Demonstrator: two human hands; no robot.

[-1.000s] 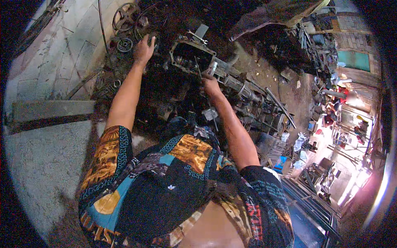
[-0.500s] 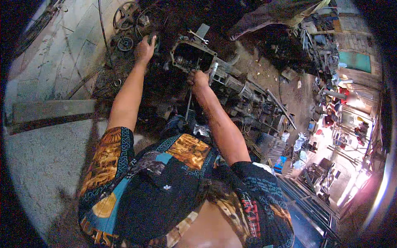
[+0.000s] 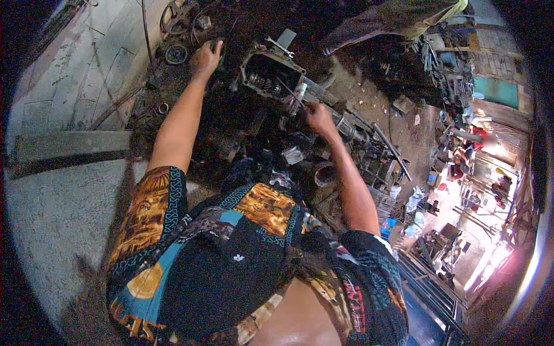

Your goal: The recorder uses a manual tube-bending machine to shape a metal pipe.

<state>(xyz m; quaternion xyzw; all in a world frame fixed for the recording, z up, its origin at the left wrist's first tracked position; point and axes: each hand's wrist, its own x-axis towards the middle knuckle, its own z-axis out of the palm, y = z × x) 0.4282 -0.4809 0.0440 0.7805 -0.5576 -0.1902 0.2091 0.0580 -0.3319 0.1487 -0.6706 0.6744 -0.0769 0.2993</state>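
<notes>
Basically, slip is the main risk. The thin rod point(image 3: 291, 93) is clenched in the right hand point(image 3: 319, 119), at 4 o'clock of the open metal housing point(image 3: 252, 88), itself seen near 12 o'clock; the rod is slanted toward 10-11 over the opening. Contact with the gears point(image 3: 270, 85) inside can't be confirmed. If levered hard on worn or oily teeth, the tip could be skated off and knuckles rapped on the rim. The spanner point(image 3: 279, 47) at the rim's 12-1 o'clock could be jolted in. At 9-10 o'clock, the left hand's point(image 3: 205, 59) grip can't be told, too dark underneath; bracing shouldn't be assumed.
</notes>
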